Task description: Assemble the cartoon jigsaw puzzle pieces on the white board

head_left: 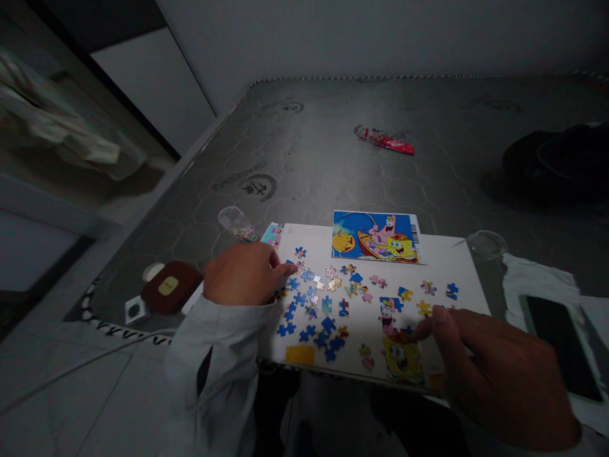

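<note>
A bare grey mattress (304,139) with a hexagon quilted pattern filled most of the view, a tiled floor (66,381) showing below its left edge. On the mattress near the person lay a white board (459,273), with a dark bag (556,158) well beyond it at the far right and a red wrapper (384,140) on the open mattress ahead. To the right of the board, a black smartphone (559,346) rested on a white cloth (537,279). A picture card (375,237) of SpongeBob and Patrick in a boat sat at the board's far edge, and dozens of jigsaw pieces (309,304), many with blue backs, were scattered across the board, with a joined SpongeBob section (403,358) near its front edge. The left hand (242,274), its light shirt sleeve (214,355) pushed forward, was loosely curled with the forefinger reaching in among the pieces; whether it gripped one could not be told. The right hand (499,374), blurred, had its thumb and forefinger drawn close together just above the pieces near the joined section, and it was impossible to tell whether it held anything. Left of the board stood a dark red box (170,287) with a gold label, beside a small white cube (134,310). A clear plastic cup (238,224) lay tilted at the board's far left corner with pieces inside, and a clear round cup (486,245) stood at its far right corner.
</note>
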Available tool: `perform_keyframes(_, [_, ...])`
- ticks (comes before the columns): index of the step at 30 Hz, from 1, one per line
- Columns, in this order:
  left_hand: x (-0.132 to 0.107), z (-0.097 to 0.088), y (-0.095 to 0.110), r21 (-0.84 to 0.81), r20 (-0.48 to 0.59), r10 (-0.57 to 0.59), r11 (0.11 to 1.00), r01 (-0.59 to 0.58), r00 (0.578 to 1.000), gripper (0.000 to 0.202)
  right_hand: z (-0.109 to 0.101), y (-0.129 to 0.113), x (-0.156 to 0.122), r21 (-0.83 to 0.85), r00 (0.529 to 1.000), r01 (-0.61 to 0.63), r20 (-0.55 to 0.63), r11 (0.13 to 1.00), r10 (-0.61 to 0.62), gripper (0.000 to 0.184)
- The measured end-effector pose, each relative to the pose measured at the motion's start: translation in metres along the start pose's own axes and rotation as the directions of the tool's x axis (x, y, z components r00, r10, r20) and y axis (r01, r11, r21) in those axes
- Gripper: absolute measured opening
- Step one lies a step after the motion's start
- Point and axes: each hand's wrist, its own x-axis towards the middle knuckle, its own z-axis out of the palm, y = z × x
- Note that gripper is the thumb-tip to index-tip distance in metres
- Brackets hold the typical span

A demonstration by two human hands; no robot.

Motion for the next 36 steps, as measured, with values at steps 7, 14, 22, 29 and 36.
perform_keyframes(7, [-0.0023, -0.0011, -0.0043, -0.053, -0.115, 0.015, 0.998, -0.021, 0.993, 0.032, -0.0007, 0.0029, 0.0014, -0.002, 0.999, 0.048, 0.008, 0.999, -0.048, 0.045])
perform_keyframes(14, [0.0005, -0.0007, -0.0049, -0.107, -0.048, 0.124, 0.986, -0.128, 0.991, 0.019, 0.0, 0.0024, 0.0007, 0.001, 1.0, 0.02, 0.007, 1.0, -0.02, 0.045])
perform_keyframes(22, [0.0029, 0.0014, -0.0067, -0.102, -0.023, 0.124, 0.987, -0.125, 0.992, 0.025, -0.0011, -0.0027, -0.0005, 0.022, 0.997, -0.067, 0.035, 0.998, 0.066, 0.047])
perform_keyframes(29, [0.0054, 0.0, -0.0059, -0.11, 0.008, 0.105, 0.989, -0.104, 0.994, 0.021, -0.0002, -0.0027, 0.0009, 0.029, 0.999, -0.049, 0.02, 0.998, 0.048, 0.044])
perform_keyframes(36, [0.0032, 0.0031, -0.0047, -0.052, -0.039, 0.084, 0.995, -0.086, 0.996, 0.022, 0.0018, 0.0016, -0.0006, 0.017, 1.0, 0.011, 0.008, 1.0, -0.011, 0.043])
